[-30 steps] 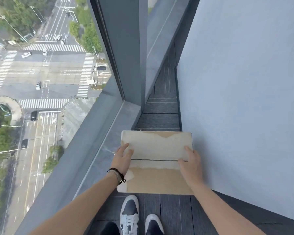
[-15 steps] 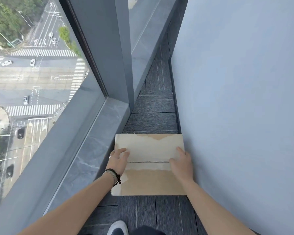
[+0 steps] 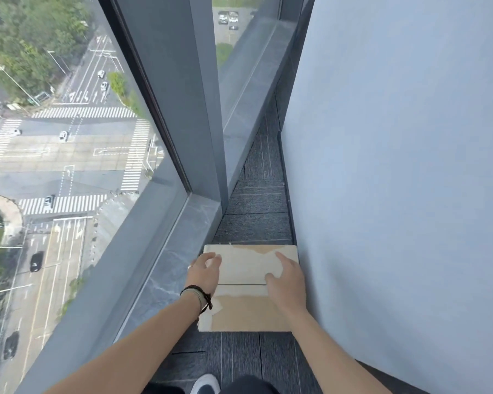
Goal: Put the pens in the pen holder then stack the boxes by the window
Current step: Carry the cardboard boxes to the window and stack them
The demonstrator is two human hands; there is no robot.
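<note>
Reaching down, both arms outstretched, left hand (image 3: 205, 273) and right hand (image 3: 286, 275) flat, fingers relaxed, atop the box (image 3: 248, 305).

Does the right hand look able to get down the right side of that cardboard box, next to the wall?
Probably not easily. The right hand rests on top of the cardboard box, whose right edge sits almost against the grey wall, leaving hardly any gap.

Bright window daylight, wide-angle edge distortion
</note>
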